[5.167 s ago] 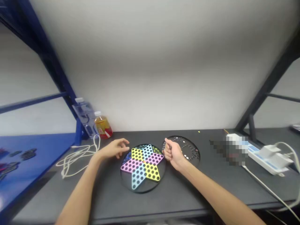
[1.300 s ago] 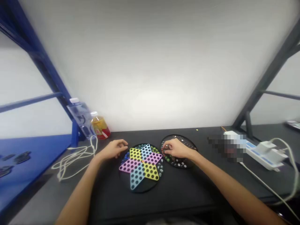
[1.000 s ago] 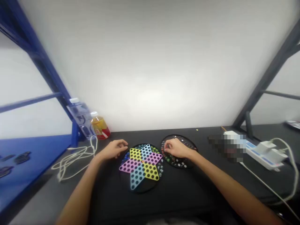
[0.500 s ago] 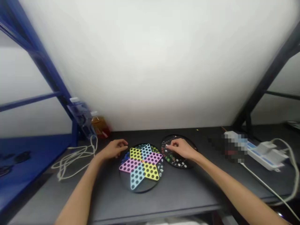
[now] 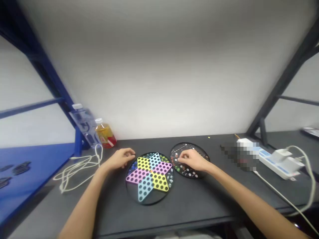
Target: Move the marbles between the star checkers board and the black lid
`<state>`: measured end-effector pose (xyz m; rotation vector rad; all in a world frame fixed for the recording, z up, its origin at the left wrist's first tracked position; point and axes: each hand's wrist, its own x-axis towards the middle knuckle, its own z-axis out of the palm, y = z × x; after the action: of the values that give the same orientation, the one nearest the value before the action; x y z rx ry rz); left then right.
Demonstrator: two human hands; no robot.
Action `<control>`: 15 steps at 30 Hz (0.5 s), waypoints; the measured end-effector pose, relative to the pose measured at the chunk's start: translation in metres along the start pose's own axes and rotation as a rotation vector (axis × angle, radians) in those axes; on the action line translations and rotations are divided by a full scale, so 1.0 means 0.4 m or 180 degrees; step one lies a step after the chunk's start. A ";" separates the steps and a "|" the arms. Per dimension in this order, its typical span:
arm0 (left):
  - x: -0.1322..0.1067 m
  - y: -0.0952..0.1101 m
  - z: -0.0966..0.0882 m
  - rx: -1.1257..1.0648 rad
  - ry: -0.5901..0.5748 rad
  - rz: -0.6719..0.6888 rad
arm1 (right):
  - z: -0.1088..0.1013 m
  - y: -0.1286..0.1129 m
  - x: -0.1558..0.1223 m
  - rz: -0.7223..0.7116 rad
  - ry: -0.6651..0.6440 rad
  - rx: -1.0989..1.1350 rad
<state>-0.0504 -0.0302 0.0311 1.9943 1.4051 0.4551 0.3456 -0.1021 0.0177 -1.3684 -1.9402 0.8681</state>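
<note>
A round Chinese checkers board [image 5: 147,183] with a star of yellow, pink and blue points lies on the dark table, marbles or small pieces around its edge. My left hand [image 5: 122,157] rests at its upper left rim, loosely curled, thumb apart from the fingers, nothing visible in it. To the right is a black round tray [image 5: 183,145] carrying rows of small white, green and reddish pieces. My right hand [image 5: 192,160] is over this tray with thumb and fingers pinched low among the pieces. Whatever is between its fingertips is hidden.
A white cable [image 5: 83,165] lies coiled at left, before a clear bottle [image 5: 86,124] and an amber bottle [image 5: 105,133]. On the right are a power strip [image 5: 265,156] with plugs and a blurred dark object [image 5: 240,156]. A pale wall stands behind.
My right hand has lowered slightly at the tray; a white piece seen at its fingertips before is no longer visible between them. My left hand stays by the board.
</note>
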 end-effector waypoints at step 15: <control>0.002 -0.003 0.001 0.0050 0.0006 -0.0061 | 0.024 -0.054 -0.011 -0.0111 0.0136 -0.0918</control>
<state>-0.0508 -0.0293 0.0298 1.9917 1.4316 0.4388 0.3275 -0.1131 0.0287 -1.4954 -2.1102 0.5524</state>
